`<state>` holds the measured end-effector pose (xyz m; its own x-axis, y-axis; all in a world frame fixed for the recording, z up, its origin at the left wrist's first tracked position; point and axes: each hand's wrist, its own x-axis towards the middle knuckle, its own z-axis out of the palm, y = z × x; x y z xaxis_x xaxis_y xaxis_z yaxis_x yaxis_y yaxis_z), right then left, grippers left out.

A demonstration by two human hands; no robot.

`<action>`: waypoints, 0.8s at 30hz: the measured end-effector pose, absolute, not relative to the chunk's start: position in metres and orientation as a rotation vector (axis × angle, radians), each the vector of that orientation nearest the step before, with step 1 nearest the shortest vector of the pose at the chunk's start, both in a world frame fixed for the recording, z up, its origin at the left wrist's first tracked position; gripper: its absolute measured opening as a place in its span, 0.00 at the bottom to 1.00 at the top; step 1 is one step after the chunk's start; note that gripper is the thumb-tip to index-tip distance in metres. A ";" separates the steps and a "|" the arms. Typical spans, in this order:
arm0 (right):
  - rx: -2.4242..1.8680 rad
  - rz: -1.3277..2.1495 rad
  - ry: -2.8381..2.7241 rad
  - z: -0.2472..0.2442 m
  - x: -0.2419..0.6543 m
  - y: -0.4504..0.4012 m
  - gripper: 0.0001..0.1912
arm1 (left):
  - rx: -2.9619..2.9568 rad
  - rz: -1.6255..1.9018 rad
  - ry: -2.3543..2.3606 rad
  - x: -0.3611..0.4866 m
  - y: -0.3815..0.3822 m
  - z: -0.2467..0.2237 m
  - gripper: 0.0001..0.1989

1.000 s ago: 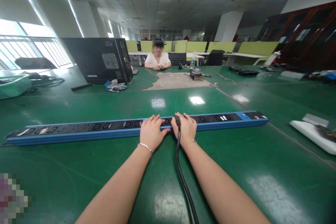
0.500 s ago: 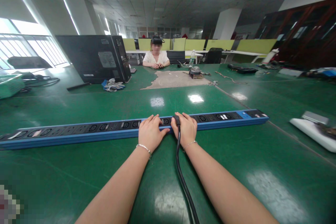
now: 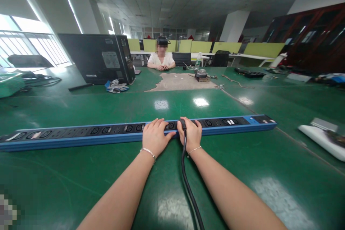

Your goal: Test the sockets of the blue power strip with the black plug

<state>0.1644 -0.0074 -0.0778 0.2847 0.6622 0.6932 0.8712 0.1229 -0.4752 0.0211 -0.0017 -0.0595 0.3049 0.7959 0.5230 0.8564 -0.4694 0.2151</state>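
A long blue and black power strip (image 3: pixel 107 137) with rows of sockets lies across the green table. My left hand (image 3: pixel 155 134) grips it near the middle, thumb on the front side and fingers over the top. Just to the right, my right hand (image 3: pixel 191 134) is closed around a black plug (image 3: pixel 183 125), which sits at the strip's top face; whether it is fully seated in a socket cannot be seen. From the plug a thick black cable (image 3: pixel 188 187) runs down between my forearms to the lower edge of the view.
A black computer case (image 3: pixel 99 59) stands at the back left beside gloves (image 3: pixel 116 86). Across the green table (image 3: pixel 107 183) sits a person (image 3: pixel 161 59). A bottle (image 3: pixel 198 60) and a small device (image 3: pixel 201 74) stand far back; a white object (image 3: pixel 323 142) lies right.
The view has shifted slightly. The fingers of my right hand are a little more curled around the plug; my left hand keeps its place on the strip.
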 end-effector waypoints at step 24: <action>-1.466 -0.047 -1.132 -0.047 0.218 -0.019 0.17 | -2.457 -0.916 -1.547 0.021 -0.003 -0.060 0.18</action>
<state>0.2183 -0.0194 -0.0473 0.5218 0.5938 0.6125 0.6426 0.1986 -0.7400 0.0213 -0.0028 -0.0602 0.3040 0.7892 0.5336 0.8476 -0.4798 0.2267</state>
